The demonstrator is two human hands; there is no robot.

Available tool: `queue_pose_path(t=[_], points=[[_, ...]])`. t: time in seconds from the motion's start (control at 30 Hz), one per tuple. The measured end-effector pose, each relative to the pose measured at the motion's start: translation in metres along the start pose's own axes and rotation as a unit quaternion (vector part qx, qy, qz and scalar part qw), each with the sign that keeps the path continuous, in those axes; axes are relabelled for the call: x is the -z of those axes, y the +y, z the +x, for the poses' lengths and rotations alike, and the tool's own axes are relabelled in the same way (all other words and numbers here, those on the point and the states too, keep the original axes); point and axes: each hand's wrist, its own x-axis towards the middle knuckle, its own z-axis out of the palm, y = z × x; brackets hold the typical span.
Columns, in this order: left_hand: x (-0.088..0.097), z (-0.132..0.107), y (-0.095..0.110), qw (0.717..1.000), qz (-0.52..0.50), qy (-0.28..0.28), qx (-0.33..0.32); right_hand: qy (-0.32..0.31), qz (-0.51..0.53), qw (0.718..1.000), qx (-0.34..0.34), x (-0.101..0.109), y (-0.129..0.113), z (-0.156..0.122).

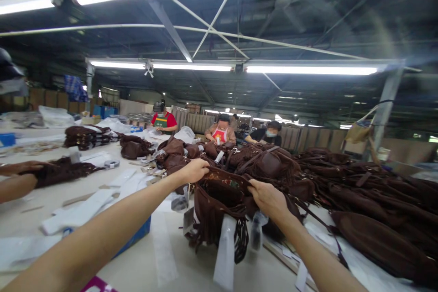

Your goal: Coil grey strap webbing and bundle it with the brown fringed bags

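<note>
A brown suede bag with fringe (219, 210) stands open-mouthed on the white table (164, 255) in front of me. My left hand (194, 169) is closed on the bag's upper left rim. My right hand (268, 198) is closed on its right rim, fingers curled over the edge. White paper tags (226, 251) hang from the bag's front, and the fringe drops below its body.
A large heap of brown bags (369, 191) covers the table to the right and behind. White paper strips (85, 210) lie at the left. Another person's forearms (17, 178) reach in at far left. Three workers (222, 132) sit at the far end.
</note>
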Motion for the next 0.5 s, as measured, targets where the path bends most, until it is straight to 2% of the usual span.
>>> queue_pose_path(t=[0.37,0.5], points=[[0.001,0.0,0.002,0.992,-0.076,-0.041,0.095,-0.017,0.071,0.995,0.067,0.003,0.018,0.01],[0.0,-0.003,0.006,0.986,-0.103,-0.019,0.131,-0.041,0.173,0.978,0.106,0.006,0.024,0.013]])
